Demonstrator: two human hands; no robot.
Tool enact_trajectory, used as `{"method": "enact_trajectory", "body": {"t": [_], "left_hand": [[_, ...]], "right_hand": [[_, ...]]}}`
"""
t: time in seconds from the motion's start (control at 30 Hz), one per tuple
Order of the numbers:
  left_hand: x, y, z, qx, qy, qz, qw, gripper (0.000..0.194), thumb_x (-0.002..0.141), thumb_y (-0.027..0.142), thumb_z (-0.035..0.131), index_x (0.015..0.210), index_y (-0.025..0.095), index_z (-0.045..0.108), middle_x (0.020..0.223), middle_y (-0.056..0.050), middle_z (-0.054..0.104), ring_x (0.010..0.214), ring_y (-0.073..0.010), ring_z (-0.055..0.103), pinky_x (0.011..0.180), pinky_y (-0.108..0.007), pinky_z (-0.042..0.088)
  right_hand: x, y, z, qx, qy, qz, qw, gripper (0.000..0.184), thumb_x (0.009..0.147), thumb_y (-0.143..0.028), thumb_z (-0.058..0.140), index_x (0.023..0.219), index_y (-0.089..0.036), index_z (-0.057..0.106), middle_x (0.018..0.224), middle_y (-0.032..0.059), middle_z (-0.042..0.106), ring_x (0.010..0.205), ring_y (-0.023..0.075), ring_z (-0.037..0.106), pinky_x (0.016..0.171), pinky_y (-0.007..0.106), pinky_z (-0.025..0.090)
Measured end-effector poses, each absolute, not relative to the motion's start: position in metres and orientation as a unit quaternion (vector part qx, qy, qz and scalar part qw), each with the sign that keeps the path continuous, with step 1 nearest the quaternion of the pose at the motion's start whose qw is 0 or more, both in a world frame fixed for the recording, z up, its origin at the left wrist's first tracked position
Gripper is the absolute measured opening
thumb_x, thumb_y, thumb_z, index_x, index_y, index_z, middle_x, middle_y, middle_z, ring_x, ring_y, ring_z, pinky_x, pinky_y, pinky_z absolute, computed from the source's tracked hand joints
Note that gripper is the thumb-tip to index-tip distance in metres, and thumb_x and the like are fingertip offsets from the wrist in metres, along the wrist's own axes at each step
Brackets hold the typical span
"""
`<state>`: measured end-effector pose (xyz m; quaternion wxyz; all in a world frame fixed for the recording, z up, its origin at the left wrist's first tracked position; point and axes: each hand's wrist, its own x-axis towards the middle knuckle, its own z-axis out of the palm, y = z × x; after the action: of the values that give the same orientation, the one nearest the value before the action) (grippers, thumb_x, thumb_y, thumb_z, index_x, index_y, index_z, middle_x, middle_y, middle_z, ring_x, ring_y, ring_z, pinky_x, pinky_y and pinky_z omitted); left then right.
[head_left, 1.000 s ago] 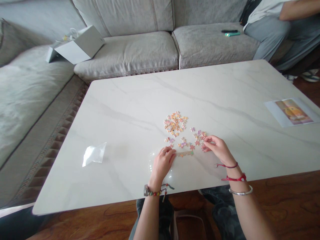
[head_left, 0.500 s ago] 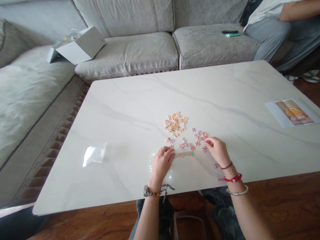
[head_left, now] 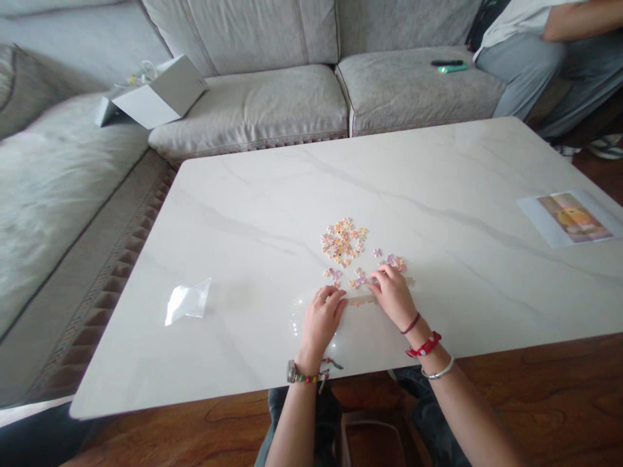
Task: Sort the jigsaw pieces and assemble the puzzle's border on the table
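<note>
The short strip of joined jigsaw pieces [head_left: 361, 299] lies on the marble table [head_left: 204, 214], between two hands, and from my remote seat I count one strip. The left hand [head_left: 320, 321] rests on the table with its fingers pressed together, the fingertips at the strip's left end. The right hand [head_left: 393, 298] arches over the strip's right end with its fingers curled downward, and I cannot tell whether they pinch a piece or only touch it.

Just above the hands sits one heap of loose puzzle pieces [head_left: 343, 242], with small scattered groups of pieces [head_left: 359, 280] around its lower side. A single piece [head_left: 409, 281] lies just beyond the right hand.

Farther right on the table lies one picture sheet [head_left: 569, 218], and to the left, one crumpled clear plastic bag [head_left: 187, 301]. Behind the table, I see a grey sofa [head_left: 248, 110] with one white box [head_left: 160, 94] on it. A seated person [head_left: 530, 65] occupies the sofa's far right corner, hands away from the table.
</note>
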<state>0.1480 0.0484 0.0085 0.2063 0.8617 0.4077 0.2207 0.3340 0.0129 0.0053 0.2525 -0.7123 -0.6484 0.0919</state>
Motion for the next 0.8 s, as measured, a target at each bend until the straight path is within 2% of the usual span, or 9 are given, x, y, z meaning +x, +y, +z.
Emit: {"method": "enact_trajectory", "body": {"t": [0.07,0.23,0.33,0.47,0.53,0.63,0.8], "left_hand": [[0.149,0.047,0.009,0.866,0.398,0.22,0.208,0.017,0.084,0.025,0.044,0.093,0.021,0.058,0.09,-0.005,0.057,0.084,-0.0147,0.056,0.073,-0.027,0.049],[0.149,0.045,0.009,0.868,0.393,0.217,0.212,0.018,0.084,0.024,0.043,0.093,0.021,0.058,0.089,-0.005,0.057,0.085,-0.0152,0.056,0.072,-0.027,0.048],[0.149,0.045,0.009,0.867,0.395,0.21,0.22,0.018,0.084,0.024,0.043,0.094,0.021,0.058,0.09,-0.005,0.056,0.085,-0.015,0.055,0.073,-0.027,0.048],[0.154,0.042,0.011,0.875,0.38,0.195,0.229,0.019,0.085,0.025,0.041,0.094,0.022,0.058,0.09,-0.005,0.056,0.084,-0.0143,0.055,0.074,-0.028,0.048],[0.159,0.038,0.013,0.884,0.363,0.187,0.229,0.02,0.085,0.024,0.041,0.096,0.022,0.057,0.092,-0.005,0.056,0.084,-0.0144,0.054,0.075,-0.028,0.047],[0.167,0.031,0.016,0.898,0.339,0.17,0.221,0.022,0.086,0.023,0.04,0.101,0.025,0.056,0.097,-0.004,0.056,0.088,-0.0156,0.053,0.077,-0.03,0.046],[0.173,0.025,0.017,0.907,0.327,0.151,0.217,0.025,0.086,0.021,0.04,0.105,0.025,0.055,0.1,-0.005,0.057,0.092,-0.0168,0.053,0.079,-0.033,0.044]], "right_hand": [[0.334,0.014,0.003,-0.714,-0.646,0.094,0.254,0.003,0.073,-0.016,0.055,0.074,-0.018,0.055,0.081,0.0081,0.054,0.081,0.0222,0.051,0.073,0.036,0.042],[0.332,0.015,0.004,-0.708,-0.644,0.117,0.265,0.009,0.071,-0.011,0.053,0.07,-0.019,0.051,0.072,0.0051,0.056,0.074,0.0205,0.051,0.07,0.034,0.041],[0.335,0.014,0.012,-0.704,-0.625,0.152,0.301,0.01,0.072,-0.01,0.05,0.07,-0.019,0.053,0.071,0.0043,0.058,0.073,0.0191,0.053,0.069,0.033,0.042],[0.352,0.005,0.028,-0.684,-0.55,0.279,0.391,0.006,0.075,-0.021,0.051,0.077,-0.019,0.056,0.077,0.0042,0.06,0.072,0.0161,0.057,0.069,0.031,0.047],[0.362,-0.002,0.035,-0.656,-0.511,0.367,0.416,0.014,0.075,-0.027,0.052,0.085,-0.018,0.057,0.081,0.0045,0.061,0.071,0.0153,0.059,0.067,0.03,0.049],[0.37,-0.008,0.038,-0.619,-0.502,0.45,0.403,0.025,0.075,-0.029,0.053,0.098,-0.019,0.055,0.088,0.0051,0.063,0.074,0.0154,0.06,0.067,0.03,0.051],[0.364,-0.011,0.029,-0.606,-0.57,0.431,0.349,0.024,0.075,-0.019,0.051,0.099,-0.021,0.055,0.091,0.0046,0.064,0.085,0.0157,0.061,0.077,0.031,0.049]]}}
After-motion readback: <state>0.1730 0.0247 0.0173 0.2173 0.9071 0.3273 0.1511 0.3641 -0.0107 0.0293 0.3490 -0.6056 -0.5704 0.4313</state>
